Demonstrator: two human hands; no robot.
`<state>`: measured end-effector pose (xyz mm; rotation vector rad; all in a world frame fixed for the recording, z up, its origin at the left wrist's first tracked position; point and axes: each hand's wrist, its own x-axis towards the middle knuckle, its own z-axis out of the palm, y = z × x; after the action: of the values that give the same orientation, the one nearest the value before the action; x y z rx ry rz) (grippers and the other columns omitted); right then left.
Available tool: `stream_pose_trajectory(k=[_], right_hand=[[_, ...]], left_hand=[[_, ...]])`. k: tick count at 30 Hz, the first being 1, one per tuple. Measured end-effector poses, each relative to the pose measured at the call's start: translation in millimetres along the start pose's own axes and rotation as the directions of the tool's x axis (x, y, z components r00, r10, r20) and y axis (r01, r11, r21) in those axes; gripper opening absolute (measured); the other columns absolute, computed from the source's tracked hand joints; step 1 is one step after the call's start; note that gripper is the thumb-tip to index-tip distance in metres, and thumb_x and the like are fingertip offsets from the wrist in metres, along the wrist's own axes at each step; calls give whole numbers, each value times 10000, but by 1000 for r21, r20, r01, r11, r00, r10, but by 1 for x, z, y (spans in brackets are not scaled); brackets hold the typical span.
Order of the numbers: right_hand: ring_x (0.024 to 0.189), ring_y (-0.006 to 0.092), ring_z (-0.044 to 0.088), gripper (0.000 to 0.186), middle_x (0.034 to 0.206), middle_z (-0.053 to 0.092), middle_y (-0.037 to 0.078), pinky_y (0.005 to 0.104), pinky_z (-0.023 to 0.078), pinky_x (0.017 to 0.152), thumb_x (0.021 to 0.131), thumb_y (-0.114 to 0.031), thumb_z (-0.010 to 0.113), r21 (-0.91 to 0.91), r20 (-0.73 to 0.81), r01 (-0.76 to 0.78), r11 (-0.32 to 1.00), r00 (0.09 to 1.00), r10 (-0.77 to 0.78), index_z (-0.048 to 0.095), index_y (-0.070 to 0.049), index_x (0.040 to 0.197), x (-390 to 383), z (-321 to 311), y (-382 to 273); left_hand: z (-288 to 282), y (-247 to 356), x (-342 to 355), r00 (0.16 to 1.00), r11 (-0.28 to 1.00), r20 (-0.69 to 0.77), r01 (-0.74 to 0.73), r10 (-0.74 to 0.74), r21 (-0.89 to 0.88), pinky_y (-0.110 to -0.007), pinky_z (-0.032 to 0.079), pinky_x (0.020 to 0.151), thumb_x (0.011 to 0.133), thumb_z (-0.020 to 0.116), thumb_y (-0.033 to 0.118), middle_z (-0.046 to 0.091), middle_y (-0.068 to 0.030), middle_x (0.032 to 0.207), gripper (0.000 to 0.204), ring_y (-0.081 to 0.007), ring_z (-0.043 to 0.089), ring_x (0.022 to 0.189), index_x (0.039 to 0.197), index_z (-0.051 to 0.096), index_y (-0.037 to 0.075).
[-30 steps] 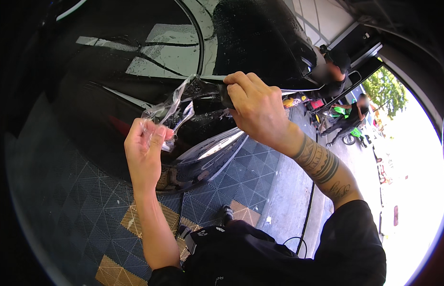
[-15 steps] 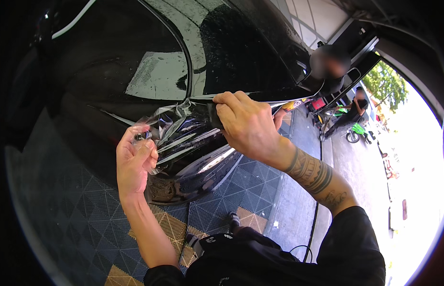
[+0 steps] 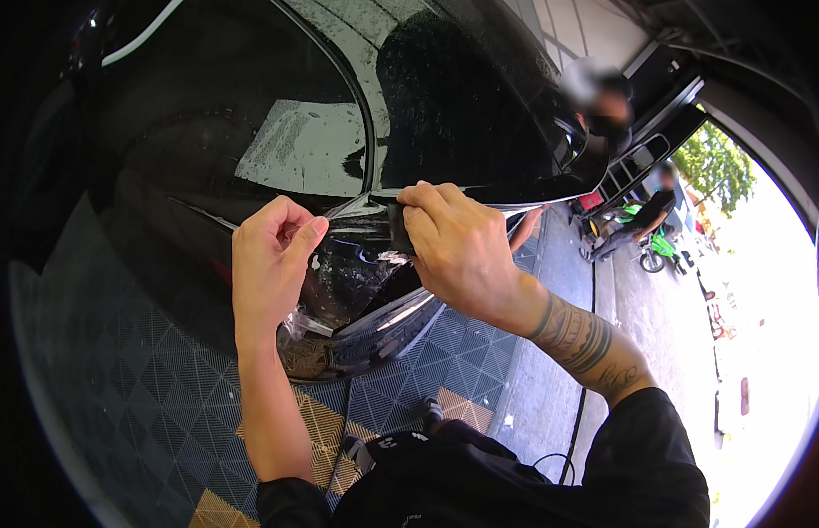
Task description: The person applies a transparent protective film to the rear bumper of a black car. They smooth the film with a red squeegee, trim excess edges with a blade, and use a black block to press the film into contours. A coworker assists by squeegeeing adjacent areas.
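Observation:
A glossy black car body (image 3: 462, 106) curves across the top and middle, its surface spotted with wet drops. Clear film (image 3: 335, 280) lies over its corner, wrinkled near the lower edge. My left hand (image 3: 270, 268) is closed in a pinch on the film, thumb against curled fingers, beside the panel seam; the pinched edge is mostly hidden. To its right, my right hand (image 3: 469, 251) grips a dark, flat squeegee (image 3: 398, 231) and presses it on the panel just below the seam. Its far fingers are hidden behind the hand.
Beyond the car stands a person (image 3: 603, 110), whose forearm (image 3: 526, 229) shows past my right hand. Another person (image 3: 647, 220) is beside a green motorcycle (image 3: 653, 262) at the bright opening. Grey and tan floor tiles (image 3: 326, 431) lie below; a concrete strip (image 3: 537, 387) runs on the right.
My left hand has risen and moved right, turning its back toward me. The crumpled film between my hands has drawn into a tighter fold near the seam. My right hand has dropped slightly.

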<state>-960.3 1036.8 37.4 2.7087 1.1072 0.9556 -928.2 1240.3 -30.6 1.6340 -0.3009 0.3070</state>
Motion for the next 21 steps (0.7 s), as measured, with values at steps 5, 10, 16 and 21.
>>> stream_pose_trajectory(k=[5,10,16,21], right_hand=[[852,263,579,141,926,574,121,345,508,750,651,-81,612,8,-36,-17,1000,999,17,581,8,755,2,-2,-8],[808,250,556,111,884,550,110,339,492,739,668,-92,610,-6,-47,-38,999,998,38,585,-4,731,5,0,-17],[806,260,547,108,876,542,120,357,486,722,686,-96,610,-71,-35,-31,997,999,29,584,4,717,-1,17,-20],[832,250,528,121,922,547,120,359,433,751,713,-121,596,-151,-127,-55,987,991,36,602,-4,742,15,35,-38]], left_hand=[[7,-4,-5,997,999,-63,-33,35,20,-245,353,520,844,702,81,506,-11,581,201,-57,415,559,739,573,-30],[13,4,-7,989,995,-147,-8,23,99,-259,371,519,849,688,66,524,-29,585,185,-76,432,542,739,576,-32],[-4,23,5,983,922,43,-183,179,342,-299,428,583,802,710,39,574,-86,723,173,-171,524,622,924,593,3],[9,41,43,899,839,224,-434,377,328,-358,487,737,777,719,34,586,-93,920,303,-245,578,838,1051,587,38]])
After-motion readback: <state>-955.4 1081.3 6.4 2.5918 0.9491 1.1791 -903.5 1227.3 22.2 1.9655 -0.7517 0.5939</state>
